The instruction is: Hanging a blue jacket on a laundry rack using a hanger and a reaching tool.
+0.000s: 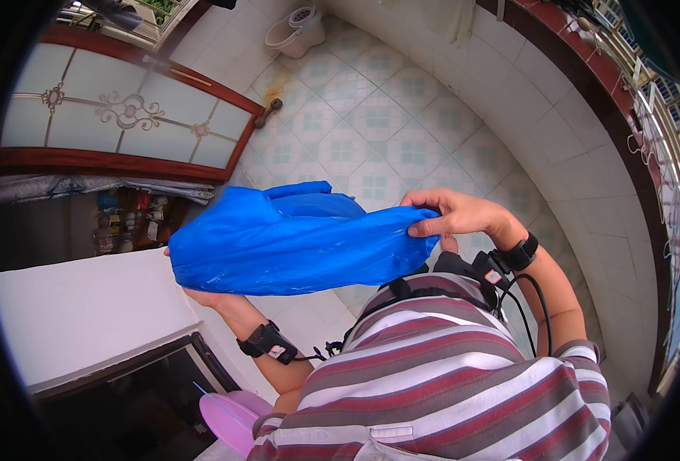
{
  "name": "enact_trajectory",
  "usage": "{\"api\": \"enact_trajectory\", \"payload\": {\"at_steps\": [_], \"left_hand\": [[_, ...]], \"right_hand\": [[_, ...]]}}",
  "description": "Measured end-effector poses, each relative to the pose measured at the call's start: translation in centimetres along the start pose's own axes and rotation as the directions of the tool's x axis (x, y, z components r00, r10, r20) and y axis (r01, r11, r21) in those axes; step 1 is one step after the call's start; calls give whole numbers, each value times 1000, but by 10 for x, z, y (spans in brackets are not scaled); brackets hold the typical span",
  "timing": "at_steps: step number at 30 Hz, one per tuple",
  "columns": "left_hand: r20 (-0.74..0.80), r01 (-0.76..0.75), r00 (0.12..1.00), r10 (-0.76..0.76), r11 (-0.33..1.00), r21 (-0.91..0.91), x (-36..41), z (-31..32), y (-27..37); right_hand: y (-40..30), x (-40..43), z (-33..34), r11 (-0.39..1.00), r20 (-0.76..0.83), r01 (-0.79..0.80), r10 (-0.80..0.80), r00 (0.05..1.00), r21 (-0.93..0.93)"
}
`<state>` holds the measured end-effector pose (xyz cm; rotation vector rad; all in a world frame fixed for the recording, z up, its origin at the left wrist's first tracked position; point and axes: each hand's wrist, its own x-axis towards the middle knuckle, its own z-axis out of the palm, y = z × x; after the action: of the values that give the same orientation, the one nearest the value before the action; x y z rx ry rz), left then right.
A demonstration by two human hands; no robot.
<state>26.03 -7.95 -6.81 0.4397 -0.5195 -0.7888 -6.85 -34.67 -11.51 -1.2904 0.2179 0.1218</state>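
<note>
A bright blue piece of smooth, thin fabric (pixel 294 248), with creases and pale smudges, is stretched between my hands at waist height. I cannot tell whether it is a garment or a cover. My right hand (pixel 455 213) pinches its right end between thumb and fingers. At the other end my left hand (pixel 207 297) holds the fabric from behind and below; most of those fingers are hidden by it. Another folded part of the blue fabric (pixel 317 201) rises behind the front layer.
A wood-framed frosted glass door (pixel 167 135) stands open at the left, above a white wall face (pixel 86 317). A white mop bucket (pixel 297 34) is on the tiled floor (pixel 374 121). Pink basins (pixel 233 420) lie lower left. Hangers (pixel 639 147) hang by the right-hand railing.
</note>
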Motion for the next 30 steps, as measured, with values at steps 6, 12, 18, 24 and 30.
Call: {"api": "enact_trajectory", "payload": {"at_steps": [6, 12, 18, 24, 30], "left_hand": [[-194, -164, 974, 115, 953, -256, -4, 26, -9], [-296, -140, 937, 187, 975, 173, -10, 31, -11], [-75, -98, 994, 74, 917, -386, -14, -3, 6], [-198, -154, 972, 122, 976, -155, -21, 9, -8], [-324, -132, 933, 155, 987, 92, -32, 10, -21]], "right_hand": [[41, 27, -5, 984, -408, 85, -142, 902, -154], [119, 65, 0, 955, -55, -298, 297, 953, 2], [136, 88, 26, 906, 40, -162, 159, 986, 391], [109, 84, 25, 722, 73, -56, 9, 997, 690], [68, 63, 26, 709, 114, -93, 19, 993, 699]]}}
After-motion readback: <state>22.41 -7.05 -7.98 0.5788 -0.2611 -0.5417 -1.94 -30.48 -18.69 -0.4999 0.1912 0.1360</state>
